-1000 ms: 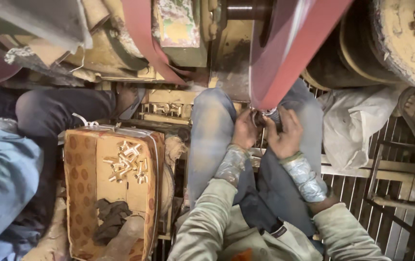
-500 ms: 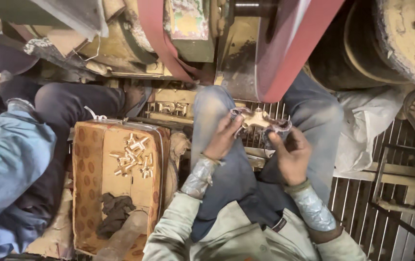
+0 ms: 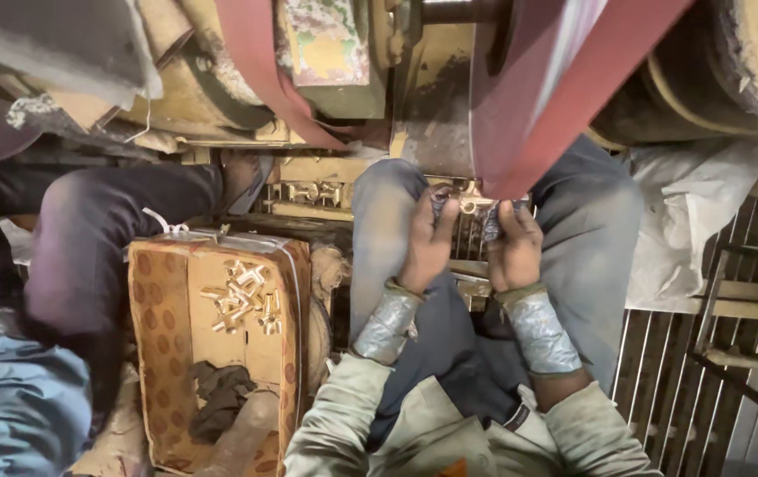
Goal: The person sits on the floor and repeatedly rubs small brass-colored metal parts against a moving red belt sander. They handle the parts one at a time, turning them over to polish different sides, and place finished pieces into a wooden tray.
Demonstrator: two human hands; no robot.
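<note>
Brass-coloured small metal fitting (image 3: 470, 205) sits pinched between both hands, right at the lower edge of the wide dull-red sanding belt (image 3: 538, 106) that slants down from the far right. Its long axis appears to run left to right, spanning the gap between the two sets of fingertips, though it is too small to make out its full shape. The left hand (image 3: 427, 243) is curled almost closed, fingers wrapped in dark cloth and gripping the fitting's left end; the right hand (image 3: 511, 247) is curled likewise on the right end. Both lie equally close to the piece — neither leads — and the belt lies just beyond the fingertips, on the far side. Grey taped cuffs (image 3: 539, 331) cover both wrists, and the hands rest between the person's knees in faded blue jeans (image 3: 379, 230).

Further left, near the knee, stands a worn orange-patterned cardboard box (image 3: 154, 353) holding a loose heap of pale brass pieces (image 3: 242, 296) and a dark rag (image 3: 220, 393). Another person's dark-trousered leg (image 3: 105, 238) lies beside the box — well apart from the hands.
</note>
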